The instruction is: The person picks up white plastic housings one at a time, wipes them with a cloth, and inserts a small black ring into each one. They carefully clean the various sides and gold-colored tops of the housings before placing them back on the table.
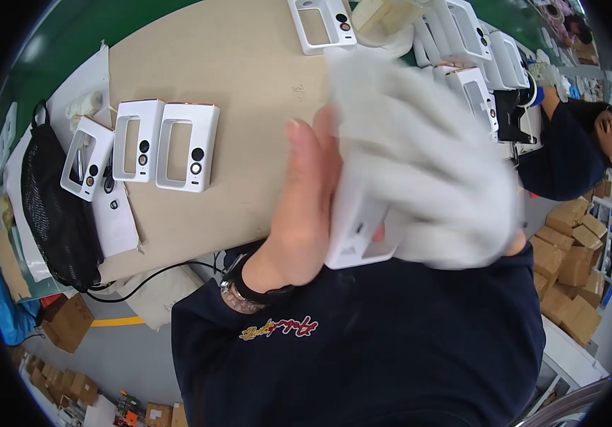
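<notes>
My bare left hand (299, 206), with a wristwatch on its wrist, grips the left side of a white plastic casing (354, 231) held close to my chest. My right hand (427, 164) wears a white glove and is blurred by motion. Its spread fingers lie over the top and right side of the same casing. Most of the casing is hidden by the two hands; only its lower corner with a rectangular cut-out shows.
A cardboard-covered table (249, 92) carries three upright white casings (186, 146) at the left and several more at the back (477, 43). A black mesh bag (53, 199) hangs at the left edge. Another person (569, 156) works at the right. Cardboard boxes (569, 270) are stacked below them.
</notes>
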The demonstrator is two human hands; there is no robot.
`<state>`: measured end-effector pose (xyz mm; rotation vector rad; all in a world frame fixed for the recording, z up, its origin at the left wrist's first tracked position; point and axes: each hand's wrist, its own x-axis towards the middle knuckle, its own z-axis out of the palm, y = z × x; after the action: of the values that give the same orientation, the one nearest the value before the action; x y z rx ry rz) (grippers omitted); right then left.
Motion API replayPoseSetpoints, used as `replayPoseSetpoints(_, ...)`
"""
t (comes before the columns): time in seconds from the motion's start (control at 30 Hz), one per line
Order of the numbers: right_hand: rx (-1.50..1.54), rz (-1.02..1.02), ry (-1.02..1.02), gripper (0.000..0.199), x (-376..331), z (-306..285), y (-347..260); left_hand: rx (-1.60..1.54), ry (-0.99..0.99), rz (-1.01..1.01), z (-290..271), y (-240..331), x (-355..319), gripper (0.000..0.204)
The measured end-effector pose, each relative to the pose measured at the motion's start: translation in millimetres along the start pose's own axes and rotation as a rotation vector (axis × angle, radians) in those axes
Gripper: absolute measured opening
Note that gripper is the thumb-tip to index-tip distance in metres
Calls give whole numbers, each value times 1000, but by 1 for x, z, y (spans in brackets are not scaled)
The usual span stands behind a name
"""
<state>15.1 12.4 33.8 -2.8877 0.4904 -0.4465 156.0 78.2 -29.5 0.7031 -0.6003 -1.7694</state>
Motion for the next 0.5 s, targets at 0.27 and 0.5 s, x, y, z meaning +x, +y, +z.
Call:
replayPoseSetpoints(0.27, 1136, 900, 665, 38, -3, 55, -33, 332, 113, 123, 17, 12, -19, 72)
replayPoseSetpoints(0.5, 1291, 1171, 595, 36, -16, 69, -15, 726, 311, 437, -1, 77, -21, 75)
